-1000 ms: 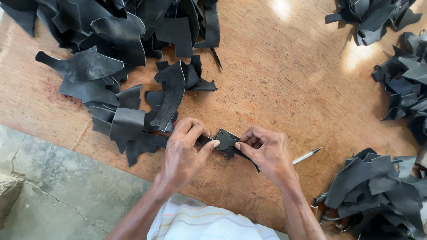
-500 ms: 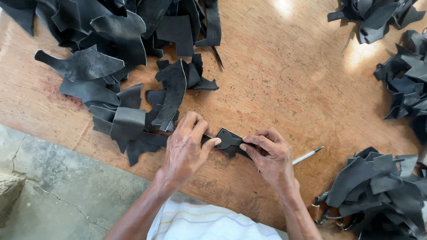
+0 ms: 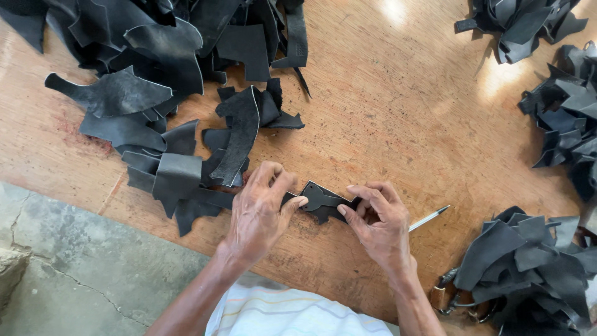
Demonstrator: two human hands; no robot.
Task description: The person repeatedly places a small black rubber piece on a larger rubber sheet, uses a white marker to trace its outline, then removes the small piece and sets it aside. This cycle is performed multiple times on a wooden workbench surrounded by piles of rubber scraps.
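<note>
A small cut piece of black leather (image 3: 322, 200) lies just above the wooden board (image 3: 398, 124), held between both hands. My left hand (image 3: 260, 211) pinches its left end with thumb and fingers. My right hand (image 3: 379, 224) grips its right end, fingers curled over it. Part of the piece is hidden under the fingers. A silver pen (image 3: 428, 218) lies on the board just right of my right hand.
A large heap of black leather offcuts (image 3: 168, 81) spreads over the upper left. Smaller heaps sit at the top right (image 3: 519, 25), the right edge (image 3: 569, 118) and the lower right (image 3: 528, 261). A grey concrete floor (image 3: 74, 274) lies below the board's near edge.
Both hands have stayed on the leather piece with only small shifts of the fingers. The piles and the pen are where they were.
</note>
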